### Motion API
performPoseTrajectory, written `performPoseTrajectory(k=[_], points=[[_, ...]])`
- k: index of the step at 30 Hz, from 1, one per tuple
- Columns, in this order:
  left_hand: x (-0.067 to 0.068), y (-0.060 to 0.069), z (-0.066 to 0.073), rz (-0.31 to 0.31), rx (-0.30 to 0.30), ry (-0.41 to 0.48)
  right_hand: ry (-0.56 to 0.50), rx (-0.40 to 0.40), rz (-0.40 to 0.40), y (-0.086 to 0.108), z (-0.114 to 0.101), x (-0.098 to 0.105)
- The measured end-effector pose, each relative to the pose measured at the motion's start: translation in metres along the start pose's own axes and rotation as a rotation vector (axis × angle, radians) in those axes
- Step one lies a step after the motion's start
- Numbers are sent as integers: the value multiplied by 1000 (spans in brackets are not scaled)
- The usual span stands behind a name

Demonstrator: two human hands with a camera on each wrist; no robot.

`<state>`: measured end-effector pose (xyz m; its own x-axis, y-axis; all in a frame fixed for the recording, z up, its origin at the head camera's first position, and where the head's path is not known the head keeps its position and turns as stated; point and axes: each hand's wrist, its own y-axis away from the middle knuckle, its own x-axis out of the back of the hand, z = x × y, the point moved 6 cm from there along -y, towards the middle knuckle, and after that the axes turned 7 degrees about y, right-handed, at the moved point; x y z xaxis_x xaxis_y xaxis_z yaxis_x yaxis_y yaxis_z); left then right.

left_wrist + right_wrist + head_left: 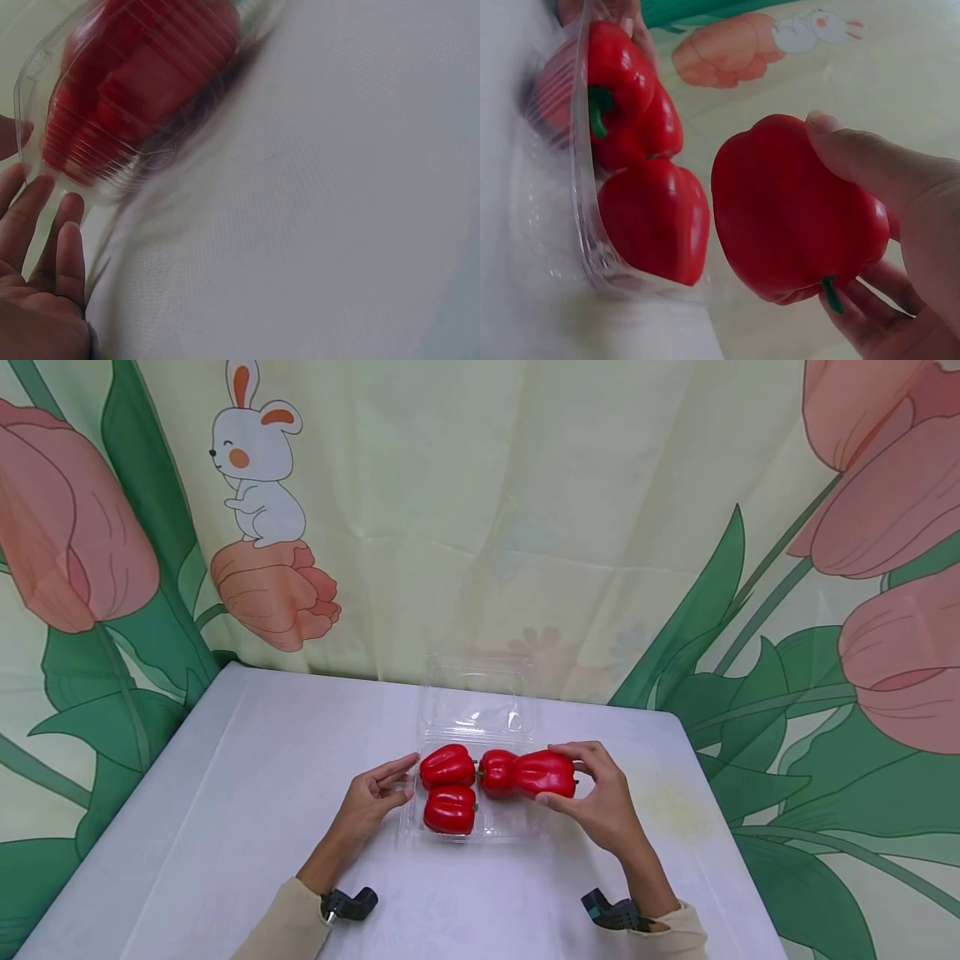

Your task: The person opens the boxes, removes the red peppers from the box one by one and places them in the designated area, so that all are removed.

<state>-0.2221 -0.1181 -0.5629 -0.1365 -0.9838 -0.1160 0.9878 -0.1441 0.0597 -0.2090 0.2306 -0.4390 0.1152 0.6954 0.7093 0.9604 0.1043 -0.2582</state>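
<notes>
A clear plastic clamshell container [512,828] lies with its lid [477,697] raised at the back. Inside, two red bell peppers sit on the left, the rear one [446,766] behind the front one [450,811]. A third red bell pepper [656,217] lies to their right. My right hand [606,802] holds another red bell pepper [795,214] between thumb and fingers, above the container's right side; its green stem points right. At the container's left edge my left hand [367,800] rests with fairly straight fingers [26,217] touching the plastic wall.
The container stands on a white-covered table [247,827], near its back edge. Behind hangs a curtain [465,527] printed with tulips and a rabbit. Each wrist wears a black camera mount, such as the left one [352,904].
</notes>
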Motion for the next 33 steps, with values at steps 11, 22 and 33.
performPoseTrajectory(k=[11,22,33], points=[[0,0,0,-1,-8,-2,4,-39,39,-12,22,16],[0,0,1,1,4,1,3,-104,50,-21,50,23],[0,0,0,5,11,-3,-8,-215,9,-24,80,13]])
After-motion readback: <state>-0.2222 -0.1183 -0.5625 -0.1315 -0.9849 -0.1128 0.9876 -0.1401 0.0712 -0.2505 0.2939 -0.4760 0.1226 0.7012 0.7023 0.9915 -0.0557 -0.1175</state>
